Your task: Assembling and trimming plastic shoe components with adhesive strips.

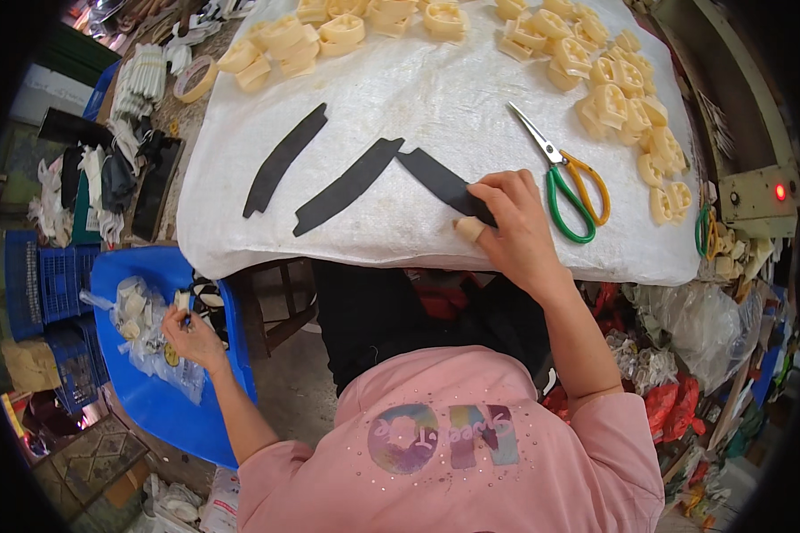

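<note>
Three black strips (351,186) mid-frame: likely light, flexible, not fragile; best taken by an end. Rightmost strip (440,181) meets right hand (516,226) at its lower-right end; fingers curled there, pinching or pressing, can't tell. Left hand (196,340), lower left, well apart, seemingly pinches pale piece (183,300) over blue chair (156,407).

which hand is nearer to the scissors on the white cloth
Right. The right hand is at a black strip, just left of the scissors; the left hand is much farther left, over the blue chair.
</note>
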Motion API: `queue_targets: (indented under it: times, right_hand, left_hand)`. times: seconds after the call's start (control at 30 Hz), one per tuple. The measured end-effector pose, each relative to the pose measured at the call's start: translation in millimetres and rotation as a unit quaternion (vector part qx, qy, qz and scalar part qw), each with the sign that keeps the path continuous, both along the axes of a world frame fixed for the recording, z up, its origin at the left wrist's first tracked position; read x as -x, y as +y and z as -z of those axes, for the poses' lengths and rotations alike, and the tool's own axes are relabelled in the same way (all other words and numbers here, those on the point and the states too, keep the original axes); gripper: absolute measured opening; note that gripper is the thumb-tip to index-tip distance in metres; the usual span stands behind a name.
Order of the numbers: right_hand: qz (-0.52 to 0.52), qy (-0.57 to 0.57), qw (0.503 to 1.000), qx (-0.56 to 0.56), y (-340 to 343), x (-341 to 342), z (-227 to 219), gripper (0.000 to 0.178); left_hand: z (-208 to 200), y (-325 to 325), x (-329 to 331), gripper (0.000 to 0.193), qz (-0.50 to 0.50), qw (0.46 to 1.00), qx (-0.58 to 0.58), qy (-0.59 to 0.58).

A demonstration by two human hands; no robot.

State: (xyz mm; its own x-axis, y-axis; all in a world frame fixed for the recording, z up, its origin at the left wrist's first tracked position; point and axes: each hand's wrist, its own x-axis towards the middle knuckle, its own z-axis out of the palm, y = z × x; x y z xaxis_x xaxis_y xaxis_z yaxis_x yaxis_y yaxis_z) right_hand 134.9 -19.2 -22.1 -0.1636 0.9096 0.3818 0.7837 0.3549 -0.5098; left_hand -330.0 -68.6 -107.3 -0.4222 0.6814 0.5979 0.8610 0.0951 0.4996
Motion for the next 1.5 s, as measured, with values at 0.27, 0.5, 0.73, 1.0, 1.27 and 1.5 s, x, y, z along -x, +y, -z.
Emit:
queue_targets:
  times: [0.27, 0.5, 0.73, 1.0, 1.27, 1.5]
  right_hand:
    - [-0.015, -0.115, 0.993, 0.023, 10, 1, -2, 0.012]
    - [-0.056, 0.001, 0.994, 0.09, 17, -16, -11, 0.006]
    - [-0.107, -0.051, 0.987, 0.111, 16, -32, -8, 0.007]
    - [-0.08, -0.095, 0.991, 0.039, 12, -27, -12, 0.005]
    - [-0.147, -0.266, 0.953, 0.013, 16, -4, -25, 0.01]
    - [-0.129, -0.17, 0.975, 0.063, 20, -21, -17, 0.009]
  left_hand:
    - [17, 4, 4, 0.017, -0.016, 0.988, 0.149, 0.043]
    - [-68, 38, -126, 0.017, 0.135, 0.991, -0.025, 0.009]
    - [-88, 54, -245, 0.021, 0.493, 0.865, 0.006, -0.091]
    - [-76, 63, -277, 0.023, 0.54, 0.84, 0.049, -0.03]
    - [-72, 61, -282, 0.023, 0.535, 0.842, 0.068, -0.01]
    - [-77, 60, -283, 0.022, 0.522, 0.848, 0.083, -0.042]
